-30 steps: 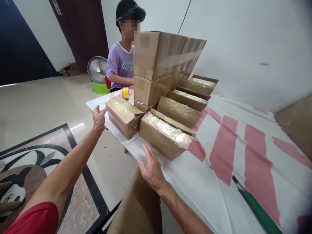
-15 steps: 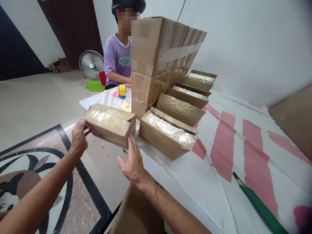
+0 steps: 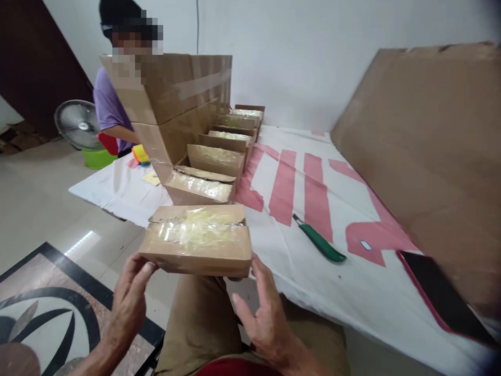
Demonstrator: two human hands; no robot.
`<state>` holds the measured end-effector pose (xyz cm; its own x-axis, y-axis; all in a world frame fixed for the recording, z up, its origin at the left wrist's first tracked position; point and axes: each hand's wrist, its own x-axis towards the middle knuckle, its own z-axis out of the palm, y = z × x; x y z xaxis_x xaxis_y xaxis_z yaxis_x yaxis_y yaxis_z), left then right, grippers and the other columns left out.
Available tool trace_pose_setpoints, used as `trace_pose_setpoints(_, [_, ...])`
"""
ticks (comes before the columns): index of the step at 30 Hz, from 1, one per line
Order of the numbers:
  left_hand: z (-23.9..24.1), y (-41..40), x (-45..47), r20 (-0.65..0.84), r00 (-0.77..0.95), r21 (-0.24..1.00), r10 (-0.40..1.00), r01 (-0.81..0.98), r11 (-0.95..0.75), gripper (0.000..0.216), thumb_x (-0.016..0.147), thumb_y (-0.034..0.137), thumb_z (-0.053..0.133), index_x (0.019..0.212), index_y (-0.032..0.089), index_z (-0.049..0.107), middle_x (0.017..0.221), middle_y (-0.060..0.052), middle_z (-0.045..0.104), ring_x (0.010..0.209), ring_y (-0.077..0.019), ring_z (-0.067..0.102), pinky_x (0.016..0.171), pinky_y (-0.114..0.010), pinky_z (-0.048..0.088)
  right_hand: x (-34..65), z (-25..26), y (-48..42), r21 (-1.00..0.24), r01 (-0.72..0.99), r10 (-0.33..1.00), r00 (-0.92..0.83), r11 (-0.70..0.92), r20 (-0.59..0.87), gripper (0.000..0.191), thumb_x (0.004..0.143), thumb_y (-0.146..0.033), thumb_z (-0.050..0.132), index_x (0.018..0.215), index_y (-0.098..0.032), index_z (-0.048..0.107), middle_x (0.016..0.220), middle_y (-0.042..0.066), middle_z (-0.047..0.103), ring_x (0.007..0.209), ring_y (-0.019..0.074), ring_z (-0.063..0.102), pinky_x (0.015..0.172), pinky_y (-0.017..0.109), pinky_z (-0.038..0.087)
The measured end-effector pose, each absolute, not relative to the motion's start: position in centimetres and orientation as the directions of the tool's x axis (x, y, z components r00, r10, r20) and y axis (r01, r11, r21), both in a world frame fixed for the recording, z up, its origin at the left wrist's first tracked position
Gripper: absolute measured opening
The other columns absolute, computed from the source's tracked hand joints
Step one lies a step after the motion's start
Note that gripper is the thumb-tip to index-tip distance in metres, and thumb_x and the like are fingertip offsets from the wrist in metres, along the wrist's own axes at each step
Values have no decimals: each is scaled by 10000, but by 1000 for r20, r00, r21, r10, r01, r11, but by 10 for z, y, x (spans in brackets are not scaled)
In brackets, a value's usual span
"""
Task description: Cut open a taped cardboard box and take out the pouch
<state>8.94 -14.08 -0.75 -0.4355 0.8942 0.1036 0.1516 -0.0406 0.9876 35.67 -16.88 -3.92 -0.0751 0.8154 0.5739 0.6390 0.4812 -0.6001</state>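
I hold a small taped cardboard box (image 3: 198,239) in the air in front of my lap, at the table's near edge. My left hand (image 3: 131,297) grips its left end from below, fingers curled. My right hand (image 3: 264,313) supports its right end, fingers against the box's underside. A row of several like boxes (image 3: 201,184) with clear tape on top runs back along the table. Beside that row stand stacked larger cartons (image 3: 172,102).
A green-handled knife (image 3: 320,244) lies on the white and pink cloth (image 3: 305,193). A dark phone (image 3: 442,297) sits at the right, below big leaning cardboard sheets (image 3: 426,141). Another person in purple (image 3: 109,109) sits behind the cartons, near tape rolls (image 3: 139,154) and a fan (image 3: 78,122).
I have lifted one small box off the table's corner and brought it toward me with both hands. My view has swung to the right, showing the knife and phone.
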Motion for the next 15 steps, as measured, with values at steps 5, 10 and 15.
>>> trace_pose_setpoints(5, [-11,-144,176,85,-103,992,991,104,-75,478,898,514,645,1289,240,647,1299,-97,680,1274,-315,590,1031,-416,522,434,-61,-211,-555,783,804,125,279,581,678,955,-239,554,1586,-221,306,1449,171,570,1294,328,606,994,498,585])
trace_pose_setpoints(10, [-14,-124,242,157,42,976,987,149,-161,440,940,492,585,1295,235,631,1309,-109,666,1291,-309,567,1016,-409,512,476,-77,-215,-543,823,771,235,166,592,678,956,-239,558,1581,-206,299,1417,186,584,1282,327,608,985,507,586])
trace_pose_setpoints(15, [-35,-90,260,249,-7,948,968,204,-243,428,935,534,564,1203,206,631,1262,-108,652,1213,-280,590,1070,-406,459,478,-84,-191,-586,784,734,274,203,622,735,939,-166,543,1609,-199,242,1507,214,505,1388,344,524,1051,556,542])
